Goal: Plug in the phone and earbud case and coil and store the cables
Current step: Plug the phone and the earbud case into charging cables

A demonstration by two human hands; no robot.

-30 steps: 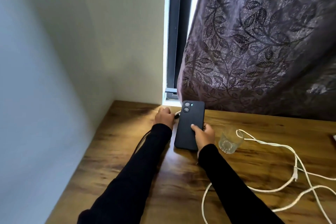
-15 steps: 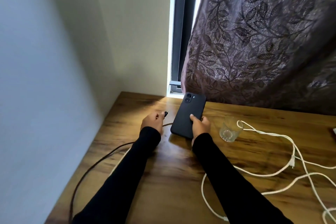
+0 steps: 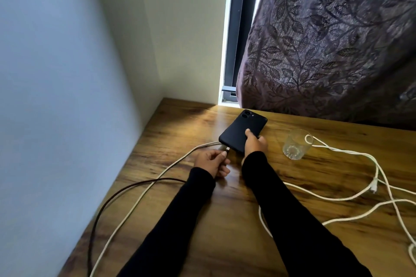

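Head view: connector aligned with the phone's charging port, insertion not yet confirmed.

Right hand (image 3: 255,145) grips the black phone (image 3: 243,131) by its near right edge, fingers curled round it and thumb on the back, holding it face down with its bottom end raised slightly off the wooden surface (image 3: 225,220); this probably steadies the port against the push of the plug. Left hand (image 3: 211,163) pinches the connector (image 3: 224,148) of the white charging cable (image 3: 144,193) between thumb and forefinger, tip just at the phone's lower edge; whether it is seated cannot be determined. A dark cable (image 3: 108,200) lies alongside the white one. To the right, a drinking glass (image 3: 296,144) stands beside loose white cables (image 3: 351,195), uncoiled. The earbud case is not in view.
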